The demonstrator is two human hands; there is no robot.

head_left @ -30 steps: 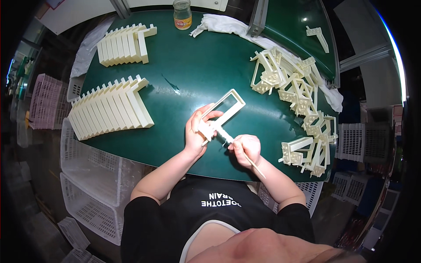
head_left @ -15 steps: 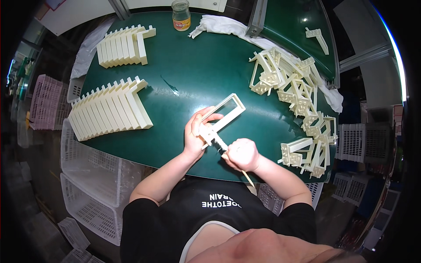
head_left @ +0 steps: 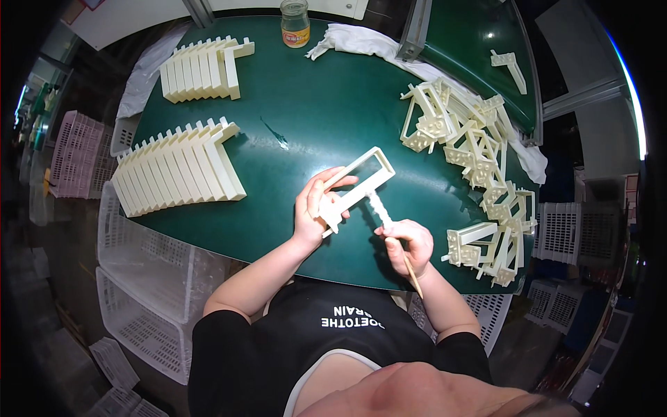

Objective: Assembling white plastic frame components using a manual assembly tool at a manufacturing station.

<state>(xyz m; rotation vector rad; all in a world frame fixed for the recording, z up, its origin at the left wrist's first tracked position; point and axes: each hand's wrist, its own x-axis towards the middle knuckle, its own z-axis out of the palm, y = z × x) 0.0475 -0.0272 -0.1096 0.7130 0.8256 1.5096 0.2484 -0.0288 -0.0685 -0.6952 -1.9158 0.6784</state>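
Observation:
My left hand (head_left: 321,205) grips a cream plastic frame part (head_left: 361,186) by its bracket end, with the long rectangular opening tilted up to the right. In my right hand (head_left: 408,244) is a thin wooden stick (head_left: 415,281) whose far end is wrapped in white fluffy material (head_left: 378,206). That wrapped tip is at the lower long side of the frame part, apparently touching it. Both hands are above the green table (head_left: 299,111), close to its near edge.
Two neat rows of cream parts (head_left: 182,170) (head_left: 201,71) stand at the left. A loose pile of similar parts (head_left: 479,156) lies at the right. At the back are a glass jar (head_left: 295,28) and white cloth (head_left: 358,40). White plastic crates (head_left: 142,278) sit below the left edge.
My right hand has moved right and turned, taking the stick's wrapped tip from the bracket end up along the frame's long side. The left hand still holds the part in nearly the same place.

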